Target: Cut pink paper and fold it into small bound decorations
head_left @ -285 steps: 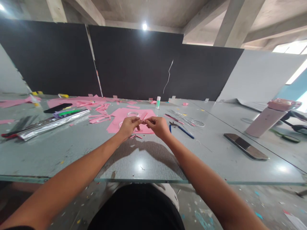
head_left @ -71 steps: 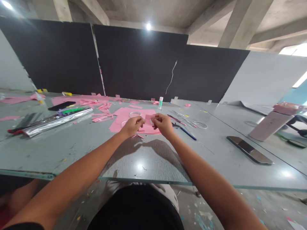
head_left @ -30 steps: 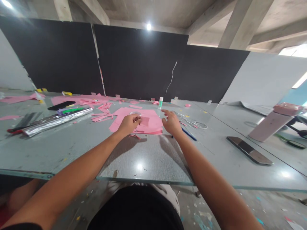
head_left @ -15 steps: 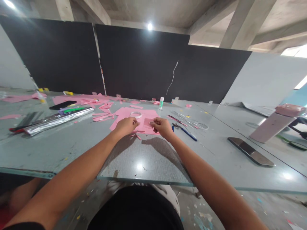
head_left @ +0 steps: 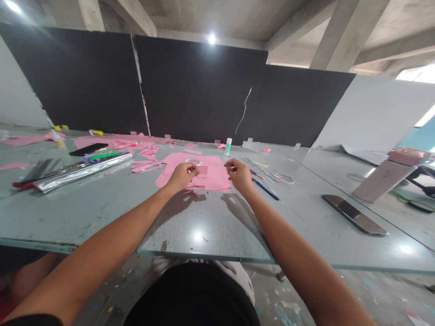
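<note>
My left hand rests on a large pink paper sheet, its fingertips closed at the left edge of a small pink paper square. My right hand hovers just off the sheet's right edge, fingers loosely parted, with nothing visible in them. Beyond my left fingers, a clear tape roll lies on the sheet. Small pink scraps sit just below my left hand on the grey table.
A blue pen and thin metal tools lie to the right. A green glue stick stands behind. Foil and pink cuttings lie left. A dark metal strip lies far right, and a black wall stands behind the table.
My right hand has let go of the small square and moved up and right. The square has shifted slightly left, under my left fingertips.
</note>
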The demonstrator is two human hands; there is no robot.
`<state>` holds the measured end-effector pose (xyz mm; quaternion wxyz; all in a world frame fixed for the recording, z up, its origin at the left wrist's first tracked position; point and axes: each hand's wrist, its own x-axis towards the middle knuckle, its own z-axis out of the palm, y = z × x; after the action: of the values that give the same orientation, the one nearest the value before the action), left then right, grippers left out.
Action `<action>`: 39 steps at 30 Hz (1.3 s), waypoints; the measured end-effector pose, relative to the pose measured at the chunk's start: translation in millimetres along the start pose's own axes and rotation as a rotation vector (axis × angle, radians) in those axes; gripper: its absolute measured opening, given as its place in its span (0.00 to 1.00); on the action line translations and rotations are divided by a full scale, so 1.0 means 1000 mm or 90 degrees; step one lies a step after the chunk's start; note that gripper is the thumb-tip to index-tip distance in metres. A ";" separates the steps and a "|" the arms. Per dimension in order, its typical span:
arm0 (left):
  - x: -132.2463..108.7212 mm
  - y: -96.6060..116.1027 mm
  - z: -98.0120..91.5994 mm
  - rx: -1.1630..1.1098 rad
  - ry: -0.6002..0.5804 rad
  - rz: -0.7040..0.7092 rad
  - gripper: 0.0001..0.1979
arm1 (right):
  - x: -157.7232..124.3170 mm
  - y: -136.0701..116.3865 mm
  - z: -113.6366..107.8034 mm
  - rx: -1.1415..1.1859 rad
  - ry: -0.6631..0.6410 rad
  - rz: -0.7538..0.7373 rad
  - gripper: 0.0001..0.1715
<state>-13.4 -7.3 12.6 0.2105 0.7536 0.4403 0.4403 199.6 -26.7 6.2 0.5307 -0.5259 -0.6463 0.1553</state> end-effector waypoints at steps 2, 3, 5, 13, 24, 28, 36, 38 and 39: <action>0.001 -0.002 0.000 0.005 0.002 0.006 0.12 | 0.005 0.006 -0.009 -0.120 0.023 -0.011 0.14; 0.001 -0.003 0.000 0.007 0.001 0.008 0.12 | 0.006 0.008 -0.013 -0.170 0.028 -0.010 0.16; 0.000 -0.002 0.000 0.013 0.001 0.010 0.12 | 0.009 0.013 -0.018 -0.239 0.026 -0.001 0.18; -0.001 0.000 -0.001 0.024 -0.002 0.013 0.10 | 0.015 0.022 -0.015 0.004 -0.029 0.079 0.14; -0.004 0.007 0.003 -0.034 -0.045 0.027 0.12 | 0.008 0.009 -0.012 0.001 -0.055 0.007 0.14; -0.008 0.015 0.004 -0.025 -0.073 0.045 0.12 | -0.005 -0.007 0.012 0.150 -0.214 0.022 0.12; -0.012 0.016 -0.015 0.474 -0.159 -0.113 0.12 | -0.008 -0.004 0.018 -0.023 -0.085 -0.014 0.07; -0.014 0.014 -0.015 0.504 -0.215 -0.117 0.11 | -0.009 -0.005 0.016 -0.074 -0.087 -0.018 0.05; -0.015 0.015 -0.014 0.502 -0.228 -0.112 0.10 | -0.010 -0.006 0.017 -0.092 -0.089 -0.020 0.04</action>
<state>-21.7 -28.8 22.9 0.0164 0.8002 0.5939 0.0815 181.4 -31.3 -1.2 0.4470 -0.5407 -0.6995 0.1362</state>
